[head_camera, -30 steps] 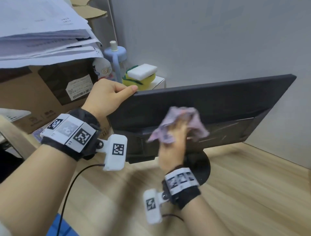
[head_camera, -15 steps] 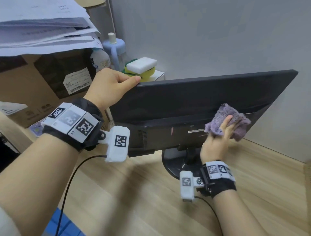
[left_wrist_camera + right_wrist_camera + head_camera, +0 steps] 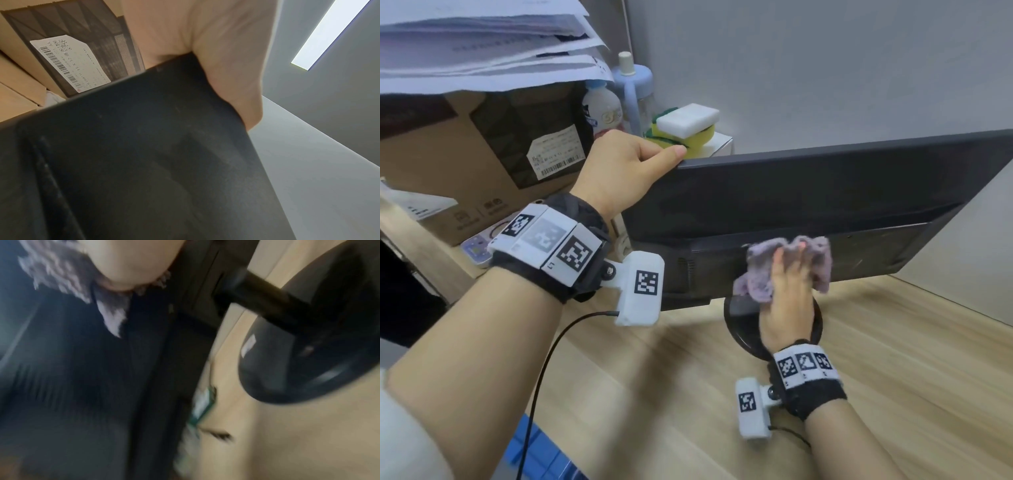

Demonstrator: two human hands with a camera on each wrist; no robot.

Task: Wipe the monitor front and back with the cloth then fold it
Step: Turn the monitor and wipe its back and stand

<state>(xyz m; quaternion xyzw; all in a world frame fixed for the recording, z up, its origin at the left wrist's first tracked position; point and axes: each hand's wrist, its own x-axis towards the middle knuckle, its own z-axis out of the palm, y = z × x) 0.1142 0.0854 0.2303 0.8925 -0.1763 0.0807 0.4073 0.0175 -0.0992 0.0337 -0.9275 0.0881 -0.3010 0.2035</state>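
Observation:
The black monitor [image 3: 808, 192] stands on the wooden desk with its back toward me. My left hand [image 3: 626, 164] grips its top left corner, thumb along the top edge; the left wrist view shows that hand [image 3: 205, 40] clamped over the dark panel [image 3: 144, 146]. My right hand [image 3: 787, 294] holds a bunched purple cloth [image 3: 760, 274] against the lower middle of the monitor's back, just above the round stand base [image 3: 739, 329]. The blurred right wrist view shows the cloth [image 3: 55, 272] sticking out around my palm [image 3: 131, 261], beside the stand base [image 3: 298, 366].
A cardboard box [image 3: 482, 154] under a stack of papers [image 3: 482, 44] stands at the left. Behind the monitor's left corner are stacked sponges [image 3: 685, 126] and a blue-capped bottle [image 3: 631, 89]. A grey wall runs close behind. Bare desk [image 3: 893, 359] lies at the right.
My right hand swept the cloth from the middle of the monitor's back to the right, and has now come back to the lower middle above the stand. The left hand keeps its grip.

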